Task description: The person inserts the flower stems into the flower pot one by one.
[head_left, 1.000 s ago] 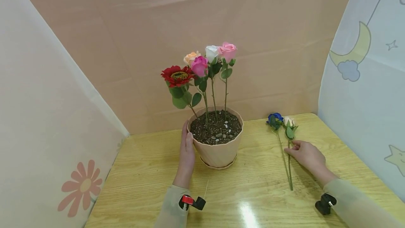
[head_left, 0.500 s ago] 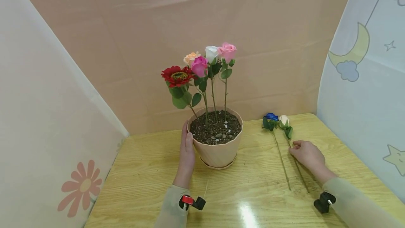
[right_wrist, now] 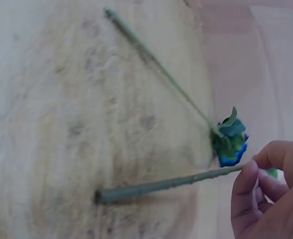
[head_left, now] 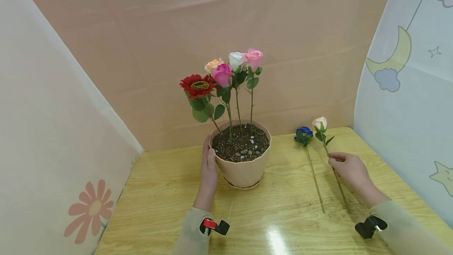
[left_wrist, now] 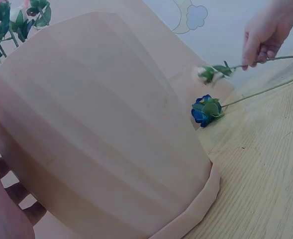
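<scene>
My right hand point(head_left: 350, 170) pinches the stem of a cream rose point(head_left: 320, 123) between thumb and fingertips, its bloom raised off the table and its lower stem slanting down toward me. Beside it a blue rose point(head_left: 303, 136) lies flat on the table, stem toward me. My left hand point(head_left: 209, 168) rests with straight fingers along the left side of a pale pink flowerpot point(head_left: 244, 170). Dark soil point(head_left: 244, 145) fills the pot. From it stand a red daisy-like flower point(head_left: 199, 85), a magenta rose point(head_left: 223, 75), a peach rose point(head_left: 213, 65), a white rose point(head_left: 236, 60) and a pink rose point(head_left: 253, 59).
The pot stands on a matching saucer point(head_left: 244, 186) on a yellow wood-grain table point(head_left: 159, 207). Pinkish cloth point(head_left: 159, 50) hangs behind, with printed white cloths point(head_left: 417, 121) at both sides. Specks of soil dot the table near my right hand.
My right hand has taken the cream rose's stem, drawn it apart from the blue rose and lifted its bloom. The blue rose has shifted slightly left. My left hand stays at the pot.
</scene>
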`<state>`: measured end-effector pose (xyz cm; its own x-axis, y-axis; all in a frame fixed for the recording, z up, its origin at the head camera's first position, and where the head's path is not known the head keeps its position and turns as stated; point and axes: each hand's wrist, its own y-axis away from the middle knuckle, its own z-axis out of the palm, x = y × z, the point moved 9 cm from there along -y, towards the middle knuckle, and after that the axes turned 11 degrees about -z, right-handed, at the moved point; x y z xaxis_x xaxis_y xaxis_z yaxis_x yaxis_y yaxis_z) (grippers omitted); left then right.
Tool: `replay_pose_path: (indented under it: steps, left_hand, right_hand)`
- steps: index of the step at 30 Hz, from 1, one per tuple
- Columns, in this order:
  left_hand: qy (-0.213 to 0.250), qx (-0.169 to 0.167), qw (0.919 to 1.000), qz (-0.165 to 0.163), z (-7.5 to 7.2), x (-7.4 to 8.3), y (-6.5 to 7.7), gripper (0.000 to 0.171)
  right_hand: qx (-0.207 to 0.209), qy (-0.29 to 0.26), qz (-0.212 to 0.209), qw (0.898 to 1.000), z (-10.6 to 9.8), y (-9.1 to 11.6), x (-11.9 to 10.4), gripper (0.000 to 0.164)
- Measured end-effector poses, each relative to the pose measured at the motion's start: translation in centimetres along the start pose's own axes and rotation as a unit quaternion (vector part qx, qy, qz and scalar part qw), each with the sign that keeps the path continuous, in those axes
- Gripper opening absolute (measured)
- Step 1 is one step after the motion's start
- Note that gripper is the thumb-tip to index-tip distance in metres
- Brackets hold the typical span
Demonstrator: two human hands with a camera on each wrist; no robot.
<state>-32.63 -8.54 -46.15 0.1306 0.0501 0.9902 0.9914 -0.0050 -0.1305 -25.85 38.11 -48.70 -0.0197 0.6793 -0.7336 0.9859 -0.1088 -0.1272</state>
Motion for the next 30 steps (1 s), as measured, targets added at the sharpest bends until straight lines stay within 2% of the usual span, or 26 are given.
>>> replay_pose_path:
  steps: [11, 21, 30]
  left_hand:
    - [0.002, 0.0, 1.0, 0.007, -0.1, 0.2, 0.0, 0.057]
    - [0.004, -0.002, 0.9999, 0.009, 0.0, 0.2, 0.1, 0.058]
    - [0.006, -0.003, 0.9999, 0.01, -0.1, 0.2, 0.1, 0.058]
  right_hand:
    - [0.042, -0.051, -0.071, 0.995, -0.3, -0.4, -3.9, 0.056]
    - [0.069, -0.074, -0.095, 0.99, -1.0, -0.9, -7.8, 0.053]
    - [0.087, -0.109, -0.135, 0.981, -1.8, -1.0, -12.6, 0.045]
